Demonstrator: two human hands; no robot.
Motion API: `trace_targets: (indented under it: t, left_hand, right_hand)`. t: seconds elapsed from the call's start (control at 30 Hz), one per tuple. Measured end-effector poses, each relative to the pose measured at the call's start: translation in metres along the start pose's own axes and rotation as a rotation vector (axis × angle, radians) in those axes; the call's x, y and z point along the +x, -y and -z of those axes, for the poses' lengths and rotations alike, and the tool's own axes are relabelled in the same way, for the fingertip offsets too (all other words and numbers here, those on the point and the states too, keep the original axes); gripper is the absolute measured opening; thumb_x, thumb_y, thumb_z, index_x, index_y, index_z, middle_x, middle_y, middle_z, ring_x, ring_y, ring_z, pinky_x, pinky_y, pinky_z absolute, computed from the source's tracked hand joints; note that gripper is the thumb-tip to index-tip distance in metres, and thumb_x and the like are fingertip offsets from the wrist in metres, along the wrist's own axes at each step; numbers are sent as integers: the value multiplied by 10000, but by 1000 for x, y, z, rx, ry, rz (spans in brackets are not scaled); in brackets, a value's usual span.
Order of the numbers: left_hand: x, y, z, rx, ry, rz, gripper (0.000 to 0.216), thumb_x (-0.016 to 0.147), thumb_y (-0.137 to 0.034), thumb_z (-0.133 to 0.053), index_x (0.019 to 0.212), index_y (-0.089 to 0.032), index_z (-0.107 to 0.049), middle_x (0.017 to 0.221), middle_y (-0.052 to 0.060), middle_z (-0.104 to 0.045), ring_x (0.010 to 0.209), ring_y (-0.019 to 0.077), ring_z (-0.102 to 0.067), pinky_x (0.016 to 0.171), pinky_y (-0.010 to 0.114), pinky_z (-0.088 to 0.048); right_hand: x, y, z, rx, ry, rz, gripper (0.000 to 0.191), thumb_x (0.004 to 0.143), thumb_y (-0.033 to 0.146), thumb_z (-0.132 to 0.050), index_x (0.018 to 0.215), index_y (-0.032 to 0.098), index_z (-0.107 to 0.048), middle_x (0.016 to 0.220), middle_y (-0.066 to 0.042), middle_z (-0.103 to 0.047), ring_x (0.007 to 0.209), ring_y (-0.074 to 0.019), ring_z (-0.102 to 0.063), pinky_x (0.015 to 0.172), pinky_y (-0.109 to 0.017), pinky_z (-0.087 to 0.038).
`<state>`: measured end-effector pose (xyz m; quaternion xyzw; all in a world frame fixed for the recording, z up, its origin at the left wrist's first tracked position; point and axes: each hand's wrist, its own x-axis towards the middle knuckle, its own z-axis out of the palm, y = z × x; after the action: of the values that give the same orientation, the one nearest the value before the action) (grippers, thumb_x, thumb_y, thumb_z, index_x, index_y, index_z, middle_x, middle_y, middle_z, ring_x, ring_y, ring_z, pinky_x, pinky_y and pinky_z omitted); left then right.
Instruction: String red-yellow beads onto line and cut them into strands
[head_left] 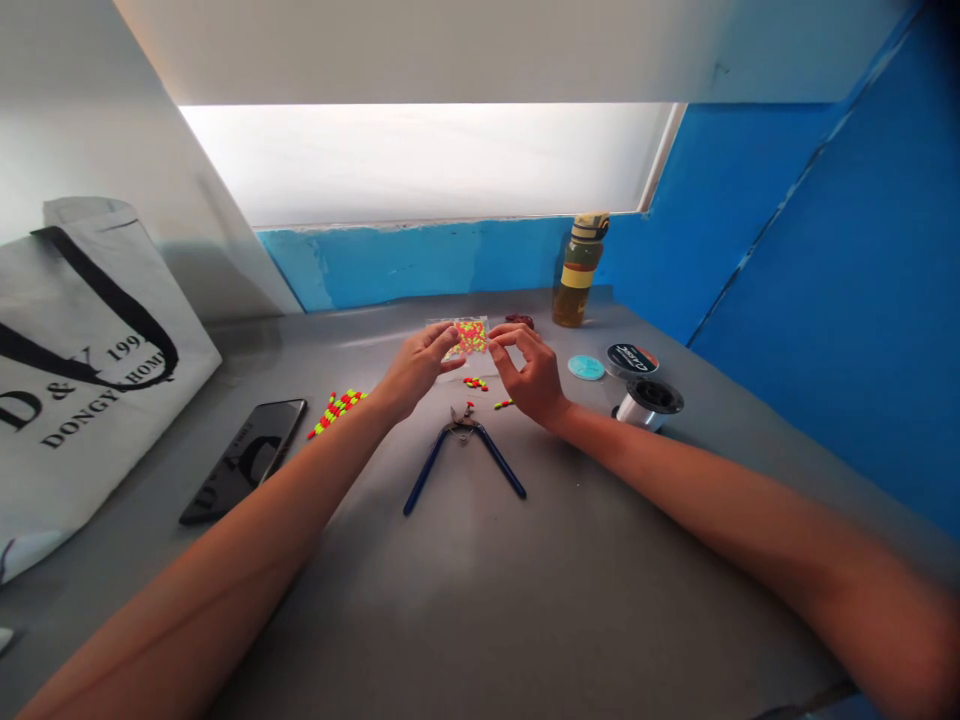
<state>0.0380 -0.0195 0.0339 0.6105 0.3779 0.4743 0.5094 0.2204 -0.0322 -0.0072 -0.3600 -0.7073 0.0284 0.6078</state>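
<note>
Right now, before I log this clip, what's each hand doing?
Left hand: closed in a pinch on the edge of a clear plastic bag of neon beads.
Right hand: closed in a pinch on the same bag, from the other side.

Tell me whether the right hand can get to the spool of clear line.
Probably yes. The right hand is the nearer hand, and the spool of clear line lies off to its side across open gray tabletop. Nothing stands directly between them, though the hand would first have to release the bag of beads.
</note>
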Motion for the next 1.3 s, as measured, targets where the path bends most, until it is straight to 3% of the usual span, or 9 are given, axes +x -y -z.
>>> trace_targets:
  t: [0.1,0.2,0.53,0.73,0.83,0.93,1.1,1.3]
  left_hand:
    - [-3,0,0,106,149,28,363,872,-458,-661,1086,-175,-737,1074,114,-743,1130,267,-625,1048,420,-409]
    - [-5,2,1,177,200,66,295,787,-406,-762,980,-184,-783,1041,108,-754,1070,262,-643,1021,405,-414]
    - [-4,0,1,-121,159,100,256,782,-352,-784,961,-170,-780,997,89,-720,922,183,-635,965,367,-460]
    - [-5,-2,-5,-278,98,96,307,806,-326,-746,1073,-175,-756,824,34,-643,766,129,-573,864,327,-485]
    - [-4,2,-7,-182,34,56,340,810,-325,-727,1121,-190,-751,720,1,-591,665,109,-507,746,285,-465]
    - [-5,5,-7,47,-2,1,292,813,-352,-714,1047,-190,-782,657,-1,-586,612,115,-471,653,268,-415]
    - [-9,5,-11,354,119,-83,274,850,-408,-659,912,-179,-796,614,1,-589,603,124,-477,601,254,-368]
    - [-14,4,-15,451,236,-114,342,860,-467,-640,906,-150,-762,681,7,-601,569,93,-397,531,243,-287]
  right_hand:
    - [3,-1,2,-23,-31,9,112,951,270,-542,850,247,-585,1001,-79,-700,1050,-244,-641,967,-448,-468]
    - [5,-2,4,-48,-49,-10,124,944,259,-545,824,248,-575,1028,-86,-695,1050,-245,-639,975,-461,-458]
    - [5,-13,5,-119,-50,-34,131,895,196,-559,773,244,-571,1070,-84,-682,1080,-267,-619,973,-482,-447]
    - [-5,-11,1,-141,143,72,156,917,218,-553,774,240,-610,920,-51,-705,926,-236,-642,924,-426,-453]
    - [-10,-6,0,-168,236,119,186,947,248,-532,782,244,-619,862,-43,-696,869,-226,-630,881,-406,-444]
    - [-11,-1,2,-169,228,152,197,966,259,-512,796,244,-610,821,-34,-673,830,-213,-611,843,-388,-437]
    - [-3,3,6,-136,94,108,191,963,252,-502,794,237,-588,789,-35,-640,795,-206,-578,805,-376,-427]
    - [2,1,4,-40,55,-53,170,915,223,-524,753,212,-575,733,-13,-612,711,-171,-541,707,-326,-413]
